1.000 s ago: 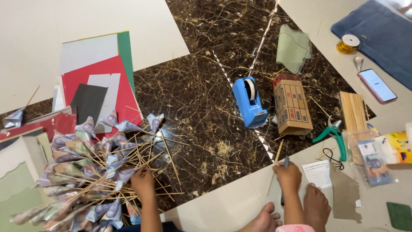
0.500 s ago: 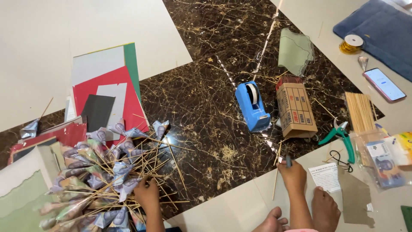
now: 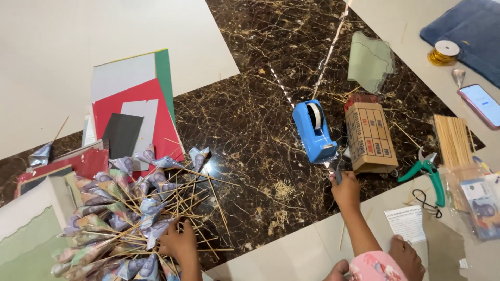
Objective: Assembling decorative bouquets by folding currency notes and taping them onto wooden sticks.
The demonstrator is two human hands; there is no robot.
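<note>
On a marble floor, the left hand (image 3: 179, 243) rests, fingers closed, on light, snappable skewers (image 3: 156, 218) best gripped mid-stick, while the right hand (image 3: 345, 190) pinches tape at the heavy blue dispenser (image 3: 314, 131).

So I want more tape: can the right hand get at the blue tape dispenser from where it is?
Probably yes. The right hand is just below the blue tape dispenser, at its near end, with nothing between them; the cardboard box sits off to the side.
</note>
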